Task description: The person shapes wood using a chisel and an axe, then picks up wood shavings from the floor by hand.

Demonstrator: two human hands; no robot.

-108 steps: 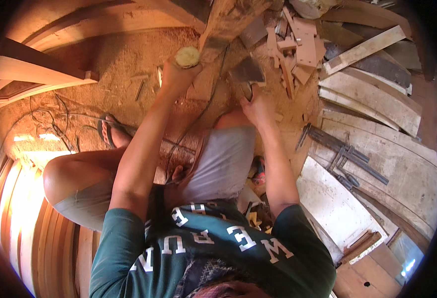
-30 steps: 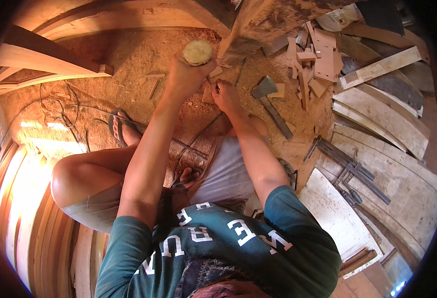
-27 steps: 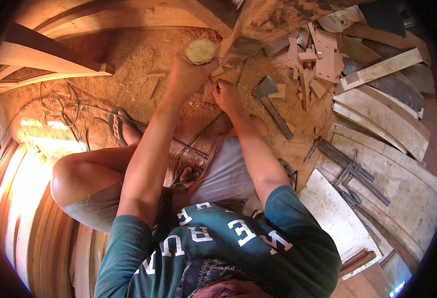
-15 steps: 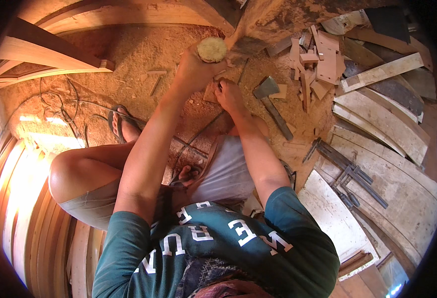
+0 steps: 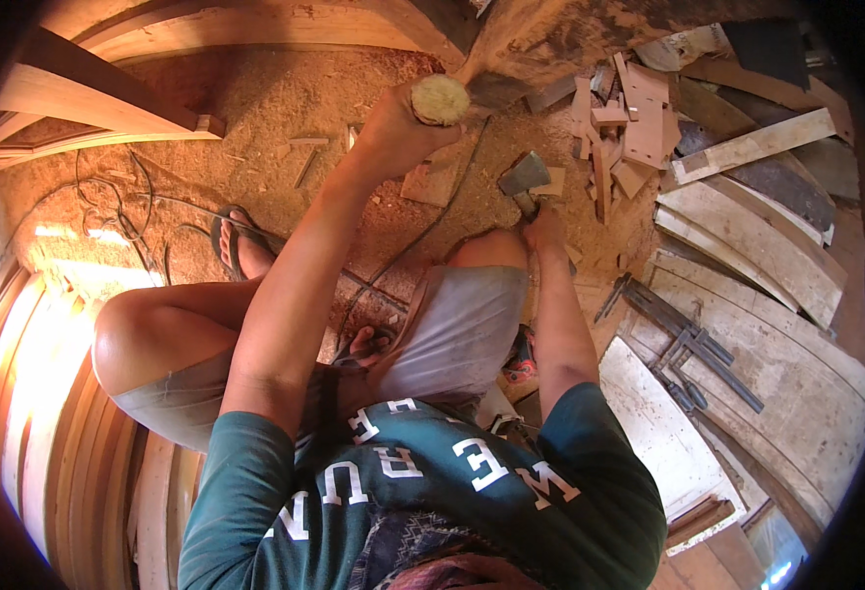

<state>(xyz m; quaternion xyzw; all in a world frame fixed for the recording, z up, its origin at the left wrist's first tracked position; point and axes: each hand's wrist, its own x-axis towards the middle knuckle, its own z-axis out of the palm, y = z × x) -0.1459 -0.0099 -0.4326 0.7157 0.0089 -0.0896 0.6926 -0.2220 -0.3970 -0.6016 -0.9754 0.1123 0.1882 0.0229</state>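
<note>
My left hand (image 5: 396, 136) is closed around an upright wooden piece with a pale round end (image 5: 440, 99) that faces up; the rest of it is hidden below the hand. Under that hand, a flat wooden offcut (image 5: 430, 185) lies on the sawdust. My right hand (image 5: 544, 228) rests closed on the handle of a hatchet (image 5: 524, 175), just below its dark steel head. The hatchet lies on the ground to the right, and a small pale block (image 5: 551, 181) is beside its head.
Scrap wood pieces (image 5: 639, 128) are heaped at the far right. A metal clamp (image 5: 693, 344) lies on white boards at the right. Black cable (image 5: 422, 236) runs across the sawdust floor. Curved wooden parts (image 5: 98, 93) stand at the far left; more stand at the near left.
My right hand has left the spot beneath my left hand and moved right and nearer onto the hatchet handle. The round-ended piece has shifted slightly right and nearer.
</note>
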